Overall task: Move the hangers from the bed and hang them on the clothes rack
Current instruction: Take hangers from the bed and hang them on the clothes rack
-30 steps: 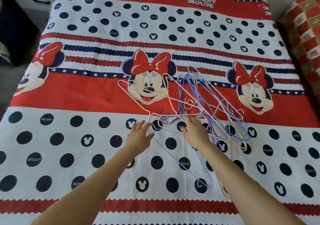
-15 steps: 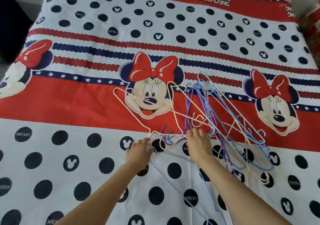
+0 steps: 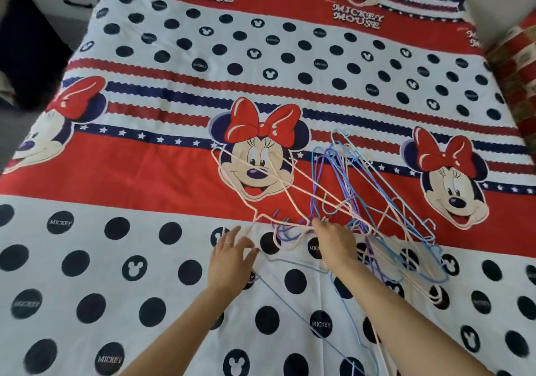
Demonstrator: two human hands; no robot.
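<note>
A tangled pile of thin wire hangers (image 3: 356, 201), pink, blue and purple, lies on the bed (image 3: 145, 245) right of centre. A pink hanger (image 3: 261, 184) stretches left across the printed cartoon face, and a pale blue one (image 3: 290, 297) lies nearer me, partly under my arms. My right hand (image 3: 333, 242) rests palm down on the cluster of hooks at the pile's near edge; its fingertips are hidden among the wires. My left hand (image 3: 232, 256) lies flat with fingers spread just left of the hooks, holding nothing. No clothes rack is in view.
The bed cover is red, white and navy with dots and cartoon faces. A red chequered cushion (image 3: 516, 77) sits at the right edge. Dark furniture (image 3: 26, 56) stands beyond the bed's left side.
The camera has moved and tilted. Both hands have stayed at the hooks, with the right hand settled on them and the left hand's fingers spread wider.
</note>
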